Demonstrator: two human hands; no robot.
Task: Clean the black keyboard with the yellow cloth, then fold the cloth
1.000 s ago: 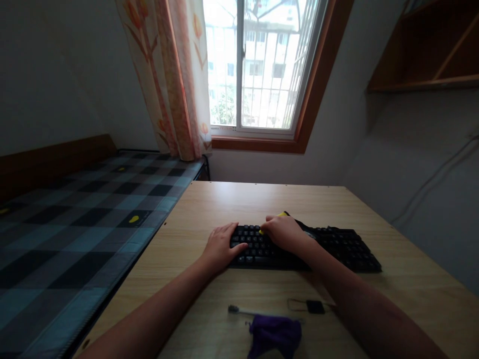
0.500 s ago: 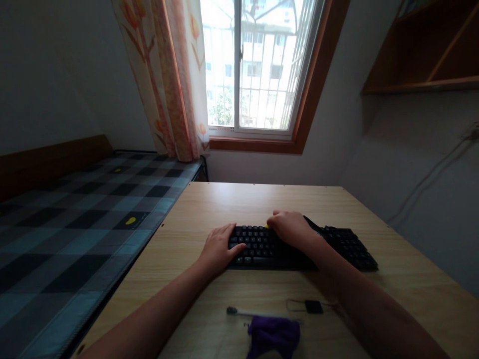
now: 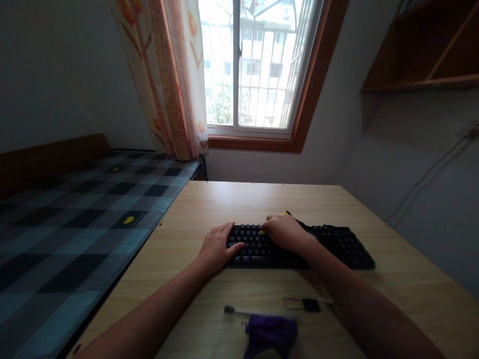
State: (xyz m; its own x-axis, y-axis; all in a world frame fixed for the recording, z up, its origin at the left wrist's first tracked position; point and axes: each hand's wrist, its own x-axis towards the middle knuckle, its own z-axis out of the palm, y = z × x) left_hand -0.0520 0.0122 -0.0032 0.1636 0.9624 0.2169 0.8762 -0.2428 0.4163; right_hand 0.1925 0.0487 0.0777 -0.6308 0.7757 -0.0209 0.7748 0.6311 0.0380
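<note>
A black keyboard (image 3: 251,245) lies across the wooden table. My left hand (image 3: 215,248) holds its left end, with the fingers along the edge and the thumb over the keys. Above the middle keys, my right hand (image 3: 285,231) is closed around a yellow and black object (image 3: 287,213). Bits of yellow show at the fingers and a black part sticks out behind the hand; most of it is hidden, so I cannot tell its kind. The right hand and forearm cover part of the keyboard.
Nearer me lie a purple cloth (image 3: 271,333), a thin-handled brush (image 3: 229,309) partly under it, and a wire tool with a black middle (image 3: 311,305). A bed with a checked cover (image 3: 90,219) stands left of the table (image 3: 258,197). A wooden shelf (image 3: 422,85) hangs at upper right.
My right hand has moved slightly left and nearer me over the keys with the yellow and black object, and more yellow shows behind it. The left hand stays on the keyboard's left end.
</note>
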